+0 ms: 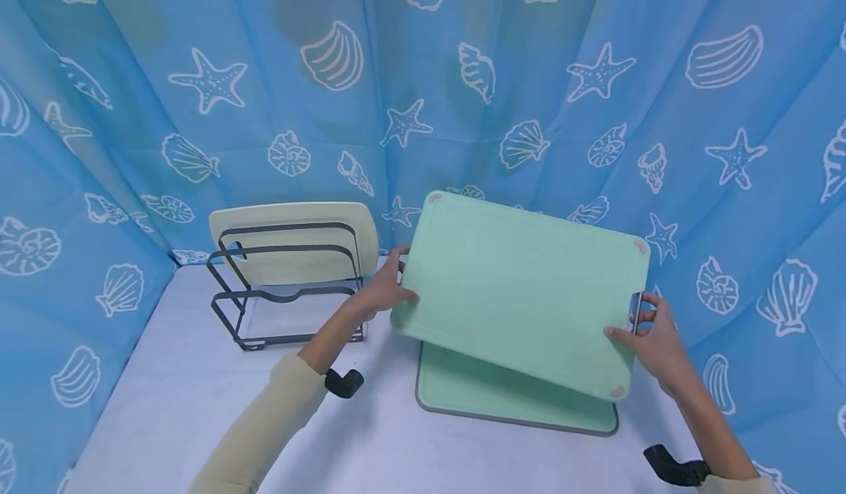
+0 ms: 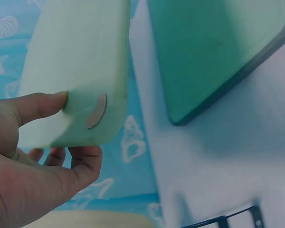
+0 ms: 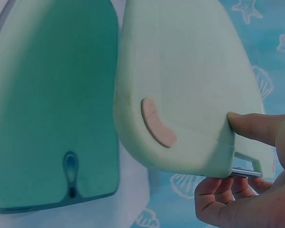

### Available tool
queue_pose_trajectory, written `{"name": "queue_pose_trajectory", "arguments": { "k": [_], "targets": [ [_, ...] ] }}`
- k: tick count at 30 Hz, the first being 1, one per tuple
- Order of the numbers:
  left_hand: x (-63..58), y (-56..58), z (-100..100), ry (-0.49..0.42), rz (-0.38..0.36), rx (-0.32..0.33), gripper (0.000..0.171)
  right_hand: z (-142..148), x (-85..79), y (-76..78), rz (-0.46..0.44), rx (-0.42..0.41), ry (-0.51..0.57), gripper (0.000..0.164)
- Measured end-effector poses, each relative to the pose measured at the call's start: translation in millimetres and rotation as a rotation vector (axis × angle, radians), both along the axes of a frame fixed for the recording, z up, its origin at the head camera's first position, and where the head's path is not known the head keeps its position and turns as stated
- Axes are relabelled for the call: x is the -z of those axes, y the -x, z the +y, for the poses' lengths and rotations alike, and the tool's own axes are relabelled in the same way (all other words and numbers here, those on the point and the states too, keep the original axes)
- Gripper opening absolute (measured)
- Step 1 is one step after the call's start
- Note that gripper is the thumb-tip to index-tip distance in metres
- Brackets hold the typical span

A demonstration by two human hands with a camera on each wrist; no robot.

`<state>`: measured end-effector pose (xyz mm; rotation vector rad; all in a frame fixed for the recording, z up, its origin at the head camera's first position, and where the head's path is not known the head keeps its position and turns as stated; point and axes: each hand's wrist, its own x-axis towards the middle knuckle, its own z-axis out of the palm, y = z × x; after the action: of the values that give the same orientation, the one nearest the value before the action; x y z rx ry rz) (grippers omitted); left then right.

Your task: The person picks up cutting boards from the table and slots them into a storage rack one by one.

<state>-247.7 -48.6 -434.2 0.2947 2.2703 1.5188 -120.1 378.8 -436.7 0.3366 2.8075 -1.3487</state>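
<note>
A large pale green cutting board [image 1: 522, 288] with pinkish corner pads is held up and tilted between both hands, its right end lower than its left. My left hand [image 1: 385, 288] grips the left edge, thumb on the near face and fingers behind. On the right edge, beside a metal handle bar [image 3: 246, 172], my right hand [image 1: 657, 340] pinches the board, thumb in front and fingertips at the far side. Below it, a second green cutting board [image 1: 509, 398] with a grey rim lies flat on the table, partly hidden. The right wrist view shows a teardrop hole [image 3: 71, 168] near its end.
A dark wire rack [image 1: 287, 296] stands on the table at the left, with a cream cutting board [image 1: 297, 241] upright in its rear slot. White cloth covers the table [image 1: 198, 406]. Behind and at the sides hangs a blue curtain [image 1: 251, 39] with sea-shell prints.
</note>
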Motion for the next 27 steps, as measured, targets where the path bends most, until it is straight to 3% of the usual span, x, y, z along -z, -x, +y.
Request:
{"name": "queue_pose_trajectory", "arguments": {
  "k": [6,10,27],
  "targets": [
    [-21.2,-6.6,-8,0.017,0.126,0.000,0.096,-10,-15.1,-3.6,0.087,0.025,-0.012,0.088],
    [-28.4,-7.8,-16,0.011,0.202,0.001,0.096,-16,-25.7,-3.1,0.147,0.020,-0.005,0.089],
    [-61.6,-17.2,-54,-0.042,0.260,0.002,0.107,-40,-64.2,5.8,0.256,-0.058,-0.043,0.096]
  ]
}}
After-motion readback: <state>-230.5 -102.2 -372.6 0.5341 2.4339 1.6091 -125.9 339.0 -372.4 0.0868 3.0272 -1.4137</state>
